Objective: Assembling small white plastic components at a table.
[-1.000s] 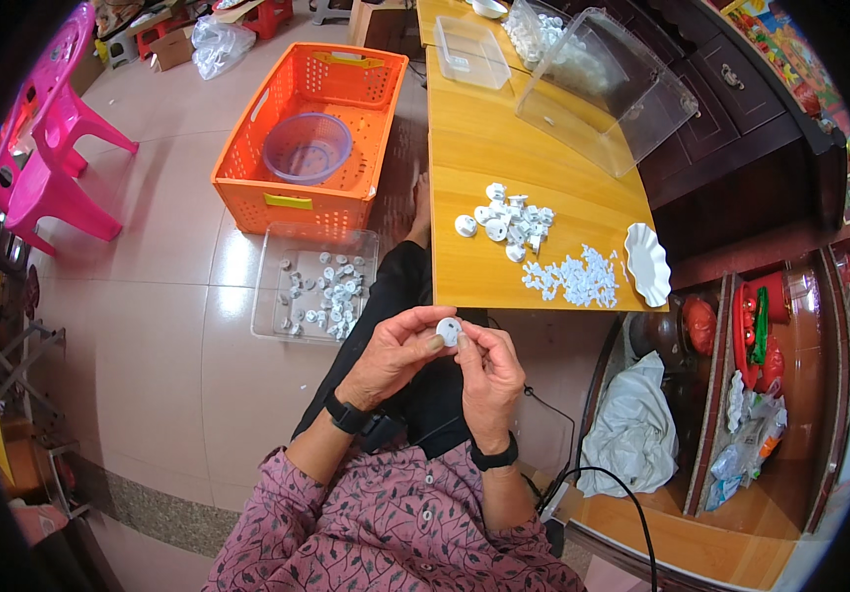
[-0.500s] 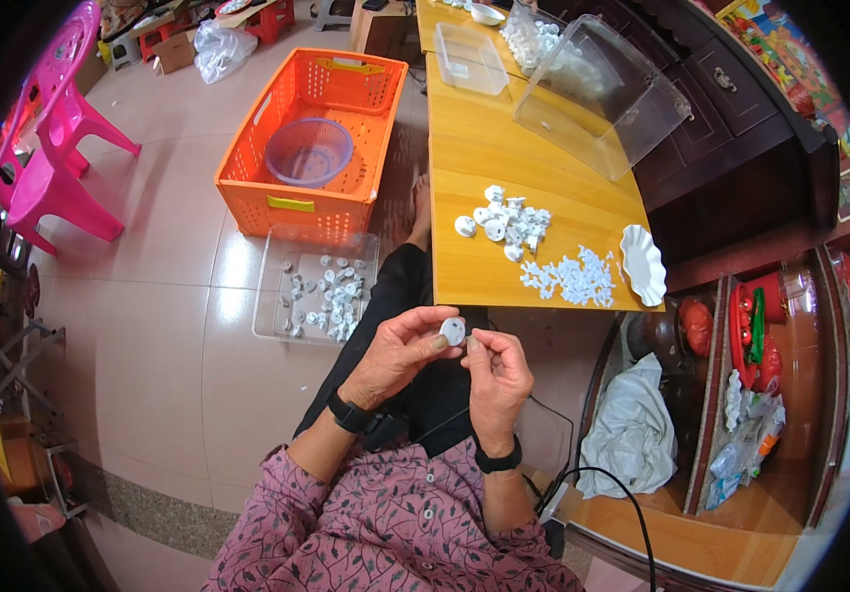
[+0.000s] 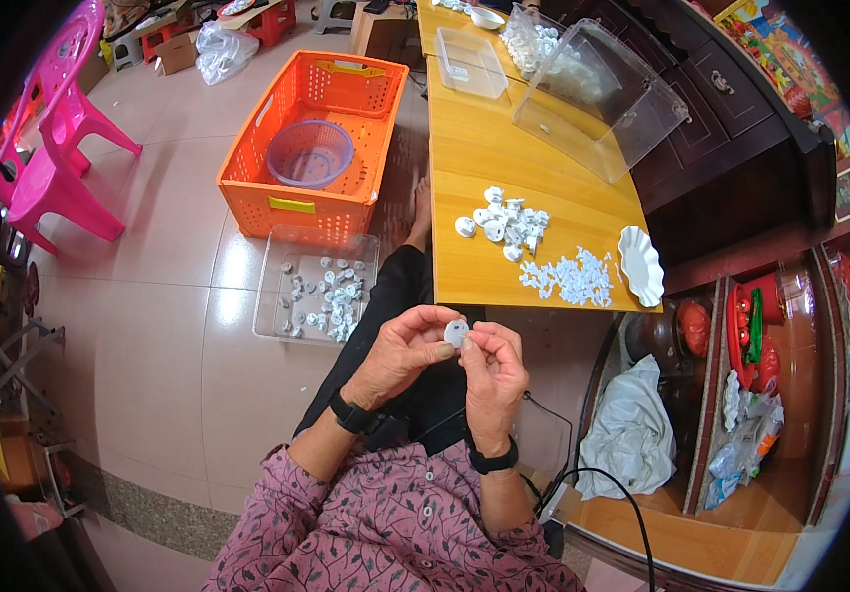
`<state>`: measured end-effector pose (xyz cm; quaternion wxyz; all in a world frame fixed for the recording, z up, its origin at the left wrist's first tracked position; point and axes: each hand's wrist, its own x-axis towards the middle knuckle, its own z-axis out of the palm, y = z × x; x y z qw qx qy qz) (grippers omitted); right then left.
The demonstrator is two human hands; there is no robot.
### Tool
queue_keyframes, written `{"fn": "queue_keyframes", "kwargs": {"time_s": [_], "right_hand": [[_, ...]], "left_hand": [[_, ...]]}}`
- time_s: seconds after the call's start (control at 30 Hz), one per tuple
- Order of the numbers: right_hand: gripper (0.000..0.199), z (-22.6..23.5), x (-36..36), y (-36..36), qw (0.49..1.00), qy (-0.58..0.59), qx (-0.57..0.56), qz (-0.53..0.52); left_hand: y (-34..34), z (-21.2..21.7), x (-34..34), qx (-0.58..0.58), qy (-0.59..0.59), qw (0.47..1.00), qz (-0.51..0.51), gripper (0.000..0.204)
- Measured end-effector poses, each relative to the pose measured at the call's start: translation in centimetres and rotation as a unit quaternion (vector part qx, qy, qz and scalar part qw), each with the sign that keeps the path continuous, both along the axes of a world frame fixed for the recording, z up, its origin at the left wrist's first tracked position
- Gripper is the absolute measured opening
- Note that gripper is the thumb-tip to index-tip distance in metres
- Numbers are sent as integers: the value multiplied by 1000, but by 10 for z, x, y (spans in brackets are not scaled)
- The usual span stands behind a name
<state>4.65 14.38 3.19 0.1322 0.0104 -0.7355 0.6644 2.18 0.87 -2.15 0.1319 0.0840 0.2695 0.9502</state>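
A small round white plastic piece (image 3: pixel 456 333) with dark holes in its face is pinched between the thumb and fingers of my left hand (image 3: pixel 408 345). Against its right edge press the closed fingertips of my right hand (image 3: pixel 495 367); whatever they may hold is too small and hidden to make out. Both hands are over my lap, just off the table's near edge. On the wooden table (image 3: pixel 484 276) lies a heap of similar white plastic pieces (image 3: pixel 512 225). Nearer me is a spread of tiny white parts (image 3: pixel 575 276), beside a scalloped white dish (image 3: pixel 640 264).
On the floor to my left, a clear bin (image 3: pixel 269 296) holds several white pieces. Behind it stands an orange crate (image 3: pixel 297 202) with a purple basket (image 3: pixel 309 153) inside. A tipped clear container (image 3: pixel 593 109) is on the table's far end. Shelves (image 3: pixel 711 395) stand right; a black cable (image 3: pixel 632 498) runs nearby.
My right fingertips have moved in a little to the left and now touch the round piece. The piece has turned slightly in my left hand.
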Motion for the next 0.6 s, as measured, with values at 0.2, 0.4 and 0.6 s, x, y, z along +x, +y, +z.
{"fn": "queue_keyframes", "kwargs": {"time_s": [0.2,0.4,0.6], "right_hand": [[6,0,0,-3,1000,18,4,-11],[8,-1,2,-3,998,33,40,-19],[9,-1,2,-2,997,43,59,-19]], "left_hand": [[1,2,2,-7,10,1000,9,39],[3,3,2,-20,27,999,28,40],[5,0,2,-52,55,996,48,41]]}}
